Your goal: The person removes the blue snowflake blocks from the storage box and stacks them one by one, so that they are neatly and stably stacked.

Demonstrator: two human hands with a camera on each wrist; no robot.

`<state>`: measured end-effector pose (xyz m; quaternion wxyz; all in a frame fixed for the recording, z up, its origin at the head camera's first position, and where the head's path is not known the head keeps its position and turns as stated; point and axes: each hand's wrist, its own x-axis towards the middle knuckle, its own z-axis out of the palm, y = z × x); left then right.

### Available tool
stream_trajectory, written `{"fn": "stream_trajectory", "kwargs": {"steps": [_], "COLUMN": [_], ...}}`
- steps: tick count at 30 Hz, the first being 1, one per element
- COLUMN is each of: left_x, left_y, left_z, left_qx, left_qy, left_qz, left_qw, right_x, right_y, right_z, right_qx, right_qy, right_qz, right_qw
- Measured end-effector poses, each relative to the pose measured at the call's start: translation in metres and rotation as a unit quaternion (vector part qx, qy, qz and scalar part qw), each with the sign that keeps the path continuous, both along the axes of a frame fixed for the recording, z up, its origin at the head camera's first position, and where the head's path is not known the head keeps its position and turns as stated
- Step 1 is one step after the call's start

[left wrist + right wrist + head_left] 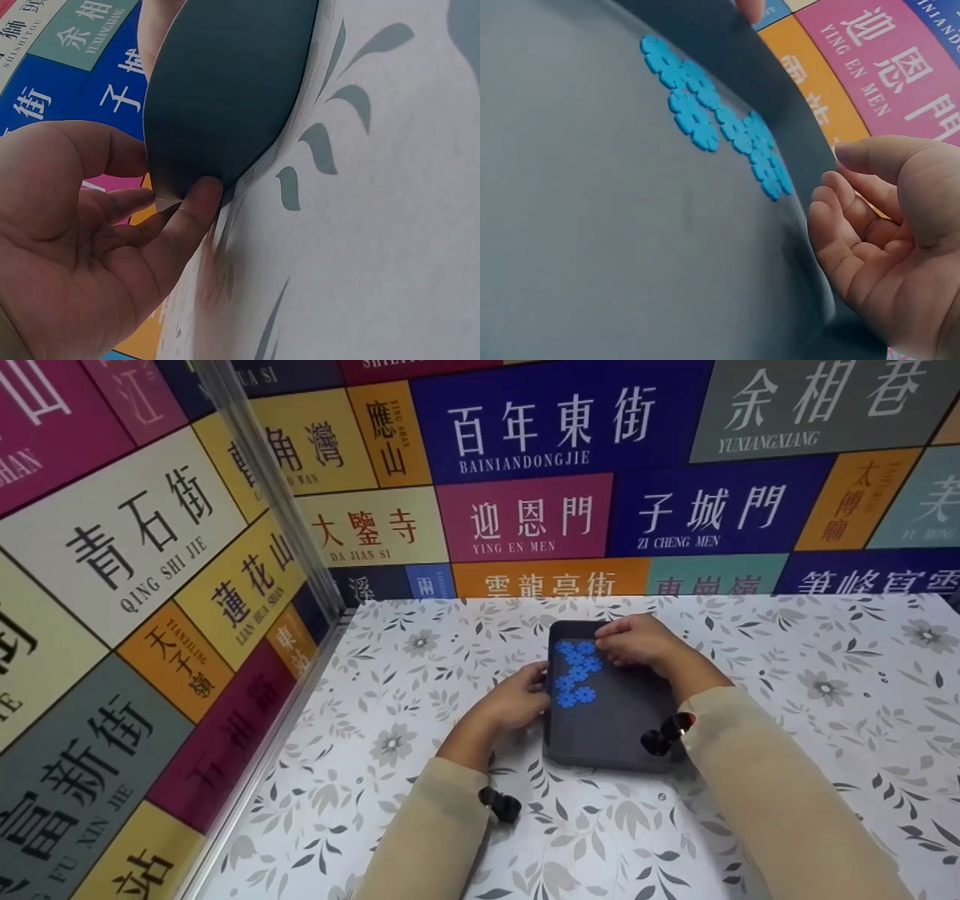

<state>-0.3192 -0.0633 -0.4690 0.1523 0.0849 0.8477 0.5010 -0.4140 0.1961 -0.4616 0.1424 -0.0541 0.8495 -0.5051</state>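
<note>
The flowered bench [862,622] fills the lower frame; right of centre sits the dark tray [607,735]. The left hand [517,697] grips its left edge. The right hand [637,641], upper right, has bent fingers; whether grasping, I cannot tell. Blue flower discs [576,671] lie in the tray's upper left.

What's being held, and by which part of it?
The dark grey rectangular tray, by its left wall, in the left hand. Whether the right hand holds anything can't be told.

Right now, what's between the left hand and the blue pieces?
The tray's left wall stands between the left hand and the blue pieces; the head view shows it.
</note>
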Motion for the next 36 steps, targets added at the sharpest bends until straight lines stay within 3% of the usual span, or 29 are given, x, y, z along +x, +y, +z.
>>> {"fn": "stream_trajectory", "kwargs": {"steps": [5, 15, 25, 36], "left_x": [-0.001, -0.001, 0.001, -0.001], "left_y": [-0.001, -0.002, 0.000, 0.000], "left_z": [-0.001, -0.001, -0.001, -0.001], "left_qx": [-0.010, -0.004, 0.009, 0.023], "left_qy": [0.000, -0.002, -0.002, -0.018], "left_qz": [-0.002, -0.002, 0.001, -0.002], "left_qw": [1.0000, 1.0000, 1.0000, 0.9996], "right_x": [0.002, 0.005, 0.002, 0.004], "right_y": [-0.002, -0.003, 0.000, -0.001], "right_z": [-0.004, -0.008, -0.013, -0.014], "right_qx": [0.024, 0.077, 0.162, 0.156], "right_qy": [-0.008, 0.022, 0.062, 0.085], "right_qz": [0.021, 0.032, 0.069, 0.053], "right_qw": [0.999, 0.996, 0.982, 0.983]}}
